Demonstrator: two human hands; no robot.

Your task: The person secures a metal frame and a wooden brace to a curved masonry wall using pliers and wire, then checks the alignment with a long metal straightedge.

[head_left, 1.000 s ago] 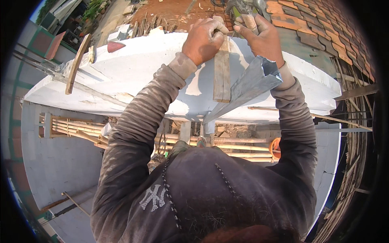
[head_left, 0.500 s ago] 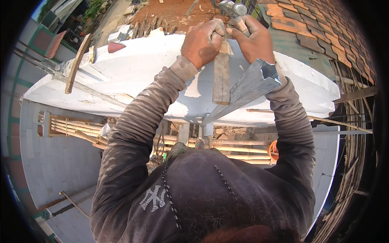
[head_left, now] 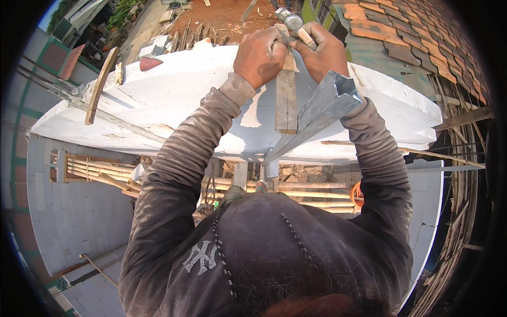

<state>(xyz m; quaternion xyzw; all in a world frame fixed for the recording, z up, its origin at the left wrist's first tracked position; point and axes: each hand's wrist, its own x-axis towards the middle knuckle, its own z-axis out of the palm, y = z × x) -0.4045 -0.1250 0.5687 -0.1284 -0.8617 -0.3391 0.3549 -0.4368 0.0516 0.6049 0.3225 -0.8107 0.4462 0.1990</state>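
My right hand [head_left: 319, 53] is closed around the short visible handle of a hammer [head_left: 291, 21], whose metal head sits just beyond my fingers. To its left, my left hand [head_left: 260, 57] is curled against the far end of a wooden batten [head_left: 286, 103] and grips it. Whether a small nail is pinched in those fingers is hidden. The batten lies across the top of a white wall [head_left: 185, 79], its near end pointing toward me. Beside it a shiny metal channel [head_left: 319, 113] slants up, its open end close to my right wrist.
A curved wooden piece [head_left: 102, 84] and a reddish wedge-shaped object [head_left: 150, 64] rest at the wall's left. Tiled roofing [head_left: 417, 37] rises at far right. Bamboo poles [head_left: 322, 194] lie below the wall, near an orange round object [head_left: 358, 195].
The hammer head has shifted slightly left and down, tilting toward the batten's far end. Both hands moved a little with the view, and my left hand keeps its grip.
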